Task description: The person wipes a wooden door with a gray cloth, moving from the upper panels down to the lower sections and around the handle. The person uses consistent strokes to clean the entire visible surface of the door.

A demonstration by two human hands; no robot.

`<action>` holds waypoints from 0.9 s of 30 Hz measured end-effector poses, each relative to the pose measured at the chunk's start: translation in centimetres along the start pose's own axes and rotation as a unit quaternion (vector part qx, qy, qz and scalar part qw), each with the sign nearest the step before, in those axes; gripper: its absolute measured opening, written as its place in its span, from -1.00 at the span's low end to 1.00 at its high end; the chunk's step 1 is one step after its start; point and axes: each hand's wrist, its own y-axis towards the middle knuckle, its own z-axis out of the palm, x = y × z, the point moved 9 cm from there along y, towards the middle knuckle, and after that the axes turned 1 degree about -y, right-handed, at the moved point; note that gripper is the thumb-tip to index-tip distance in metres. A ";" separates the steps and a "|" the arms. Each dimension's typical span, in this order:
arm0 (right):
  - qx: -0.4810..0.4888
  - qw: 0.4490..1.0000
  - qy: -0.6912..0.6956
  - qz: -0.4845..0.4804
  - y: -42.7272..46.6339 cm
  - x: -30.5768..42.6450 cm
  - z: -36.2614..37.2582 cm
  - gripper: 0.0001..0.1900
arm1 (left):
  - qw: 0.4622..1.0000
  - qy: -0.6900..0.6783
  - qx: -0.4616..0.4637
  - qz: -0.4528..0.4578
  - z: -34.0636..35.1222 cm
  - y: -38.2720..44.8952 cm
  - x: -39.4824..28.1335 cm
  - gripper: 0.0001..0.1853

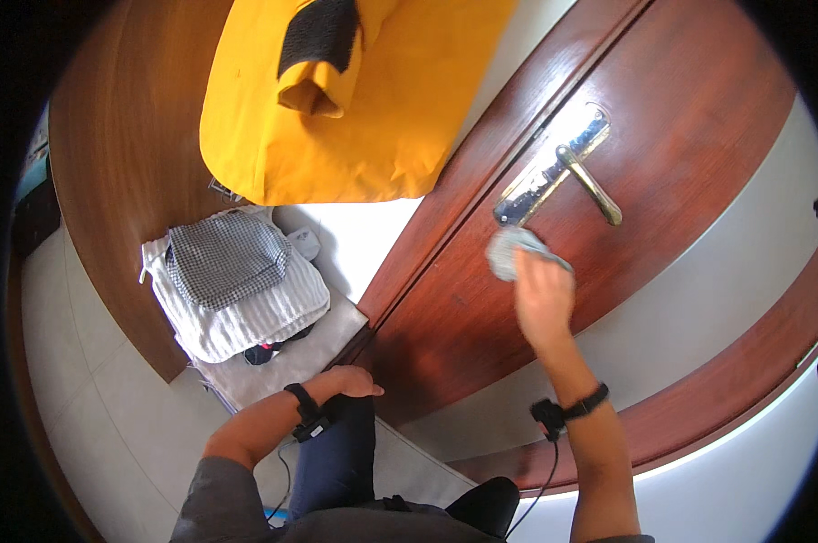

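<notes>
My right hand (543,288) grips a pale grey-green cloth (507,252) against the reddish-brown wooden door (463,305). The cloth is at the lower end of the metal lock plate (517,197), and the hand is slightly blurred. From that worn, shiny plate a brass-coloured lever handle (591,186) juts out, apart from my fingers. My left hand (355,381) is at my knee, near the door's edge; its fingers are mostly turned out of sight, so its grip is unclear. Each wrist has a black strap with a small device and a cable.
A yellow garment (355,156) with a dark cuff band hangs beside the door frame. Left of the door, a checked cloth pouch (229,261) lies on a folded white towel (300,305). A brown wooden panel (124,170) stands further left, above the tiled floor (103,407).
</notes>
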 end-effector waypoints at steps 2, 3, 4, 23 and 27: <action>-0.055 0.997 -0.017 0.045 -2.3 -4.1 -2.1 -0.54 | 1.000 0.020 -0.016 0.010 -0.2 0.0 -0.6 -0.22; -0.107 0.992 -0.036 0.064 -1.9 -4.8 -4.6 -0.56 | 0.999 0.029 -0.024 0.011 -0.2 -0.4 -0.6 -0.23; -0.104 0.986 -0.066 0.113 -1.2 -5.5 -5.5 -0.58 | 0.999 0.032 -0.011 0.005 0.2 -0.1 -0.2 -0.24; -0.115 0.978 -0.123 0.126 3.7 -9.2 -4.7 -0.50 | 0.994 0.076 -0.005 0.073 1.7 4.0 1.7 -0.29; -0.140 0.973 -0.109 0.144 6.1 -9.2 -5.0 -0.53 | 0.994 0.085 -0.011 0.067 1.3 2.2 -1.1 -0.41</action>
